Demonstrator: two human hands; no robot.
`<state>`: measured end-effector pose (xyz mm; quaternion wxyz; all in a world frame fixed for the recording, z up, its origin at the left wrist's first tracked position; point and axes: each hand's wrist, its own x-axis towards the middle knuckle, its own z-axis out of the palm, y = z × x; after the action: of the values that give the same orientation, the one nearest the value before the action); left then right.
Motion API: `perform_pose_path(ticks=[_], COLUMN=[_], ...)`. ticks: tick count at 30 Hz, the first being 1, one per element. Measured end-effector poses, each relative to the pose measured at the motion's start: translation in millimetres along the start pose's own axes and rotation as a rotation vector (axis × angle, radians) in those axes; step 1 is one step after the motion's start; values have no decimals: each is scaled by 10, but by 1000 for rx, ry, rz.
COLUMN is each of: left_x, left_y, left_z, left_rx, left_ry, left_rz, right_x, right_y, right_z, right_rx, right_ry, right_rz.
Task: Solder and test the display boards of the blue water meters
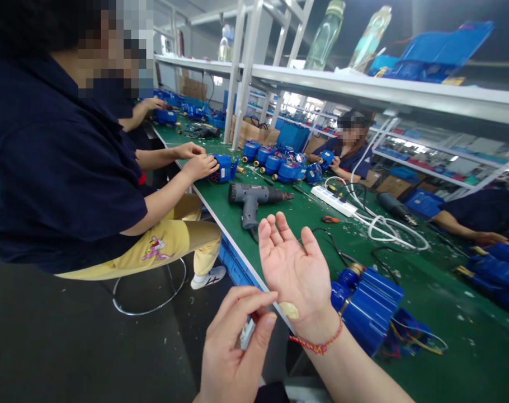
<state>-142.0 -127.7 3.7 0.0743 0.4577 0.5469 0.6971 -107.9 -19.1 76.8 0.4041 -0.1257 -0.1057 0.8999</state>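
Observation:
My right hand (295,274) is held palm up over the table edge, fingers loosely spread and slightly curled, nothing lying in the palm. A red and orange braided bracelet (319,348) circles its wrist. On the heel of that palm sits a small pale-yellow patch (288,310), its kind unclear. My left hand (237,341) is just beside it, back of the hand towards me, thumb and fingers bent together. A small pale bluish bit (247,334) shows between its fingers; I cannot make out what it is. The left index fingertip points close to the patch.
A grey heat gun (254,196) lies on the green tabletop (443,336), beside a white power strip (334,200) with cables. A blue housing with wires (370,308) is right of my wrist. Blue meters (275,162) stand further back. Co-workers' hands (199,162) handle similar parts.

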Motion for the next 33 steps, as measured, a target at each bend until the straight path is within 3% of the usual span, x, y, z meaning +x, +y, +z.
perform_pose_path(ticks=[6,11,21,25,33], left_x=[37,96,10,-61,-140], left_y=[115,209,326,362,454], left_z=[126,228,391,455,568], left_rx=[-47,-1,-128,-162,-183], left_ry=[-3,-43,-15,10,-58], left_rz=[48,131,-43,-24,34], right_x=[-92,-209,-429,-486,-611], right_y=[-102,-158,-351,-451,-614], right_z=[-6,-29,-44,-10,16], right_rx=[67,36,132,158,216], right_ry=[-13,52,16,-15,-15], right_rz=[15,45,19,-49,-121])
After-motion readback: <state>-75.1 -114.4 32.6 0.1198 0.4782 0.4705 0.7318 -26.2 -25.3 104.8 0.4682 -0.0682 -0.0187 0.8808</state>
